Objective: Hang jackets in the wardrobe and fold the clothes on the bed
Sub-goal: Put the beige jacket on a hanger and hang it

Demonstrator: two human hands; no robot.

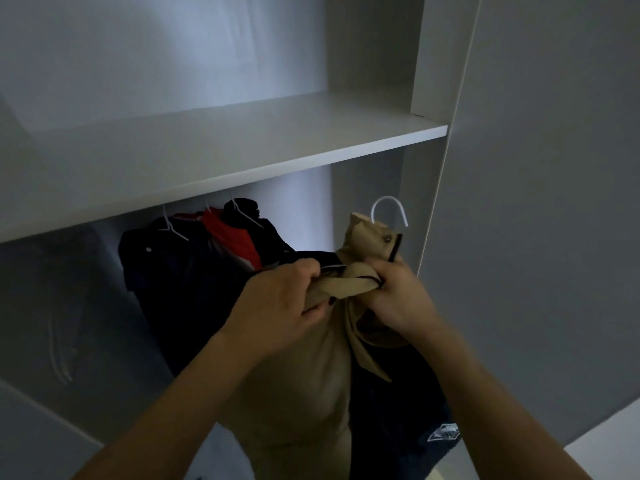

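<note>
I had both hands, left and right, gripping the tan jacket at its collar, fingers curled tight. That kept it on the hanger, whose hook was free for the rail, probably beside the dark jackets.

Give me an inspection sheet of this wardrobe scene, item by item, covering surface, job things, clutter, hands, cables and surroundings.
Surface: white wardrobe shelf above the hanging space; nothing seen on it.
Job's things: beige jacket on a white hanger, held in front of the wardrobe, hook not on any rail. Dark jackets and a red garment already hang inside.
Clutter: dark garment with a pale patch at lower right.
Hands: left hand and right hand both grip bunched beige fabric.
Cables: nothing seen.
Surroundings: white wardrobe side panel; dim light.
</note>
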